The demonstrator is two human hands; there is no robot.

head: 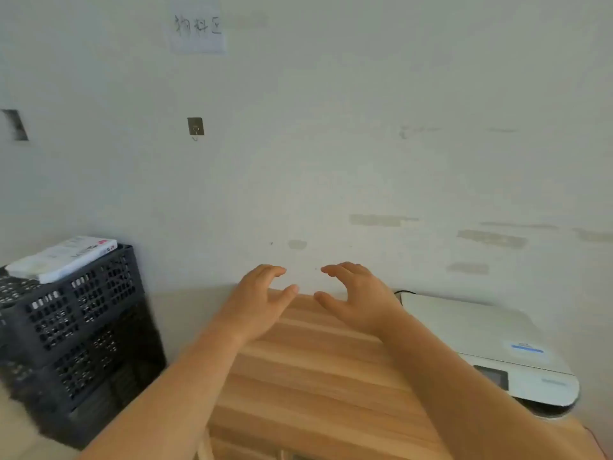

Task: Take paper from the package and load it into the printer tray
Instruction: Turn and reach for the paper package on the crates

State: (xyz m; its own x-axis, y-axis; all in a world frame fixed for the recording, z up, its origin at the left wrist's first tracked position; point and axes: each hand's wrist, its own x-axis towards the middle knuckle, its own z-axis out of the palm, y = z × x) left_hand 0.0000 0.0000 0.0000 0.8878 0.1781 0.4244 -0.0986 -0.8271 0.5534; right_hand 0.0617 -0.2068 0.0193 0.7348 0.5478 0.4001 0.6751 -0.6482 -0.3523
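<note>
Both hands hang empty over the far edge of the table [315, 376], left hand [257, 303] and right hand [356, 300] spread, fingers loosely curled. The printer [491, 343] sits at the right edge; its tray is hidden. The package [63, 257] tops the crates [76, 327] well left, so a reach could tip it off.

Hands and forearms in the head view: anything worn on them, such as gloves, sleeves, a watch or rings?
Nothing worn is visible. The left hand and right hand are bare, with no gloves, and no rings show on the fingers. Both forearms are uncovered down to the frame edge, with no sleeves, watch or bands.
</note>
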